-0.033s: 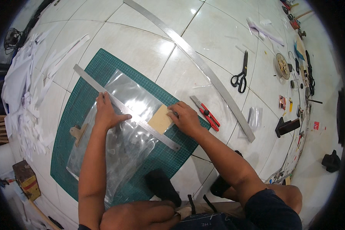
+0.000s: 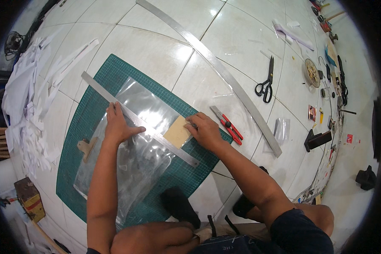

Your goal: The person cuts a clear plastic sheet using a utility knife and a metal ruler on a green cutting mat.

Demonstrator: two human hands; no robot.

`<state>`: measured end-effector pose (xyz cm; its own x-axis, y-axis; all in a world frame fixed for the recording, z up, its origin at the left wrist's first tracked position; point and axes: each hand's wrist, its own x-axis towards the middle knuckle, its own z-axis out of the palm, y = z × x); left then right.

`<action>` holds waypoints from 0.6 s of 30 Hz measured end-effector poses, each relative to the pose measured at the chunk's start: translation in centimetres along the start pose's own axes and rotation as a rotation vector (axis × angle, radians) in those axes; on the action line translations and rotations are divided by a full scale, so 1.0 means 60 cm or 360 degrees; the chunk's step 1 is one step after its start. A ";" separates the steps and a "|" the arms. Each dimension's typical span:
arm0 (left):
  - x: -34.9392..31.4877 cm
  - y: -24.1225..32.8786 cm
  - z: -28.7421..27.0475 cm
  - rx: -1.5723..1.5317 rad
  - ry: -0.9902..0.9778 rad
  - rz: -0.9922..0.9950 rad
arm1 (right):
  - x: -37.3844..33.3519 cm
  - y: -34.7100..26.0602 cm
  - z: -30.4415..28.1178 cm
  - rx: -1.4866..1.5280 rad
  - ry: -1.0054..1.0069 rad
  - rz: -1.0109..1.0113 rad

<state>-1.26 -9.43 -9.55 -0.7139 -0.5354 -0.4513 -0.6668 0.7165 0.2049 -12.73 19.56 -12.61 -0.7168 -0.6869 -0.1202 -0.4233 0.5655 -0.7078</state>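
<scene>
A steel ruler (image 2: 133,117) lies slantwise across a clear plastic sheet (image 2: 146,98) on a green cutting mat (image 2: 114,67). My left hand (image 2: 117,127) presses down on the ruler, thumb and fingers spread apart, gripping nothing. Beside the ruler's lower right part is a tan card (image 2: 176,132). My right hand (image 2: 203,129) has its bent fingers closed at the card's right edge; a small greyish bit shows by the fingertips, too small to name. A bulldog clip (image 2: 87,148) sits at the sheet's left side.
A red cutter knife (image 2: 229,125) lies right of the mat, near a long metal straightedge (image 2: 218,65). Black-handled scissors (image 2: 265,82) are farther right. White paper strips (image 2: 27,97) heap at the left. A round dish (image 2: 312,73) and small tools line the right side.
</scene>
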 end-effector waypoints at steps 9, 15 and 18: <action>0.005 -0.008 0.006 -0.0037 0.0046 0.0050 | -0.019 -0.041 0.013 -0.0536 0.0087 -0.0110; 0.003 -0.003 0.004 0.0020 0.0012 0.0018 | -0.004 -0.042 0.020 -0.0478 0.0169 -0.0214; 0.001 -0.006 0.004 0.0010 0.0038 0.0034 | -0.007 -0.049 0.024 -0.0478 0.0157 -0.0175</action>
<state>-1.01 -9.63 -9.87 -0.7328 -0.5307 -0.4260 -0.6503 0.7305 0.2086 -10.35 17.50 -11.48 -0.7017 -0.7121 0.0238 -0.6350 0.6100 -0.4740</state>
